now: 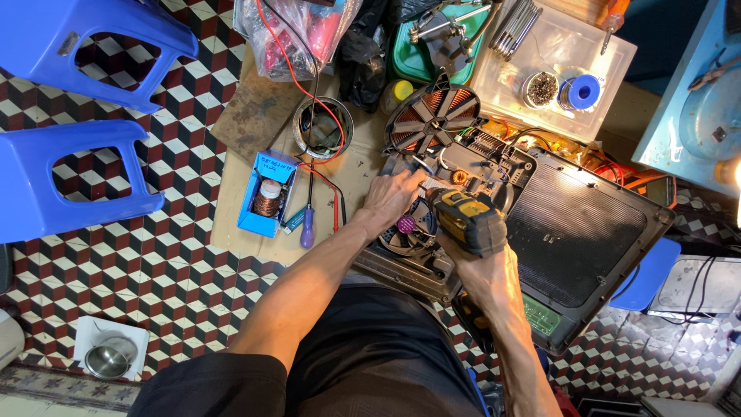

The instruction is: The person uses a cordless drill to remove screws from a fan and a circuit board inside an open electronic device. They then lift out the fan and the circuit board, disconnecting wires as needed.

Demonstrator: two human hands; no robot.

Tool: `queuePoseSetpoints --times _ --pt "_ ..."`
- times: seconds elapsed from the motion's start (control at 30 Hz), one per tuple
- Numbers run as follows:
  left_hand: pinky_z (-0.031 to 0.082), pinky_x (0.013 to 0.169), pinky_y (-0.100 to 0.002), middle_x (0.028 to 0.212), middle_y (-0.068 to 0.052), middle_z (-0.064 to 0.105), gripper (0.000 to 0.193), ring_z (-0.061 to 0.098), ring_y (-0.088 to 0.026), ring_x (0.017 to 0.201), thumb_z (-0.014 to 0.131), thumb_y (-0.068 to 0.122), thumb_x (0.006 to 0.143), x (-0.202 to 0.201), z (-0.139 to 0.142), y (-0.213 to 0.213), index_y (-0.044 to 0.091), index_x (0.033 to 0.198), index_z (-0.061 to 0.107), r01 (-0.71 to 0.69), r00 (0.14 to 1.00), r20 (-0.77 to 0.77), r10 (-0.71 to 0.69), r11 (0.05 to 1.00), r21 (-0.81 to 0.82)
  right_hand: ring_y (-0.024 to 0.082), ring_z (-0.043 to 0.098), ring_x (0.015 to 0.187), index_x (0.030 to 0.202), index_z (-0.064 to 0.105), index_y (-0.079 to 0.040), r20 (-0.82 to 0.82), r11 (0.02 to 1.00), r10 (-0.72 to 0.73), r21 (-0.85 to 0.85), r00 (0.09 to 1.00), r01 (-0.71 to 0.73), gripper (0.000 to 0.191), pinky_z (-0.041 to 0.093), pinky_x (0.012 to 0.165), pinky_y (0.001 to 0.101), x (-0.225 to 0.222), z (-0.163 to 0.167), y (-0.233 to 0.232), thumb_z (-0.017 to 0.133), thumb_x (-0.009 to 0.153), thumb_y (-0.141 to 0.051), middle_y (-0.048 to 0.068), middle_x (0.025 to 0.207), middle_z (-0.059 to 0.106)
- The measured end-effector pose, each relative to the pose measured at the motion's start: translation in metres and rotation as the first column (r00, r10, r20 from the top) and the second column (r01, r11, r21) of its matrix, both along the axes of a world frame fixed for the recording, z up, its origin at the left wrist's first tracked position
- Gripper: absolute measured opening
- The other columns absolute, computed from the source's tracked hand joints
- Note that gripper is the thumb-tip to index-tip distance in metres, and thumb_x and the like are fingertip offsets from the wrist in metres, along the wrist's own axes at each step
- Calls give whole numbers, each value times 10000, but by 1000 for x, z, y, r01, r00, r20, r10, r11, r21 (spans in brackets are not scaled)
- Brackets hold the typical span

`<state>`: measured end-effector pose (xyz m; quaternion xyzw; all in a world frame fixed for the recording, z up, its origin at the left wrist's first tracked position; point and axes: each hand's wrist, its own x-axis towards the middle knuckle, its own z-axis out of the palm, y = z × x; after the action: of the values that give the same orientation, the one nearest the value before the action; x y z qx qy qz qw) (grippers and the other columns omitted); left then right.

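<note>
A checkered tile floor lies under your work, with blue plastic stools (73, 181) well left of the opened cooker base (494, 208). Your right hand (482, 266) is wrapped tight around the yellow-and-black cordless driver (467, 220), its nose aimed into the base beside the fan (409, 228). Your left hand (392, 197) rests with fingers pressed down on the base's left edge. Keep the driver square to the screw and hold that base firm.

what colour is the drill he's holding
Yellow and black: the drill sits in the right hand, clearest in the head view.
</note>
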<state>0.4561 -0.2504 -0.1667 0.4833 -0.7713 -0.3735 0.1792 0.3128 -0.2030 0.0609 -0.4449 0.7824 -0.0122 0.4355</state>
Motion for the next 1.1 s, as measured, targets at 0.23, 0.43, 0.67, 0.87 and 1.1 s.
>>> queuePoseSetpoints --times 0.23,0.43,0.67,0.87,1.1 --pt "536 544 -434 803 -117 662 92 639 -277 604 668 149 945 3 6 2 100 1014 629 19 1000 19 -18 999 -47 211 765 845 1239 705 -140 -22 997 -78 11 997 79 491 614 767 392 -9 2 18 732 843 -430 75 1007 798" --pt "560 552 -411 911 -105 731 111 694 -281 629 588 209 1018 18 37 31 108 1027 634 -172 979 -73 190 964 204 228 742 856 1234 696 -72 31 987 -159 2 987 159 534 600 743 404 -18 7 46 752 837 -425 140 1027 800" --pt "553 691 -431 865 -154 757 256 737 -295 770 624 339 989 78 41 58 137 1088 747 -580 803 120 584 718 384 131 713 810 1251 652 -48 205 927 -253 -229 946 297 553 591 696 321 -34 9 86 800 798 -329 59 1000 759" --pt "540 695 -440 839 -134 748 281 722 -333 773 675 357 940 76 18 35 116 1050 769 -632 773 140 619 727 270 182 689 675 1142 737 -32 71 888 -457 -19 886 460 429 556 607 345 -41 12 111 826 806 -282 93 797 750" --pt "546 744 -460 868 -174 748 338 727 -375 814 671 378 948 62 13 29 81 1092 744 -586 810 192 554 766 262 184 673 671 1107 758 0 51 863 -504 -4 862 505 418 557 609 329 -51 17 140 819 837 -312 127 803 755"
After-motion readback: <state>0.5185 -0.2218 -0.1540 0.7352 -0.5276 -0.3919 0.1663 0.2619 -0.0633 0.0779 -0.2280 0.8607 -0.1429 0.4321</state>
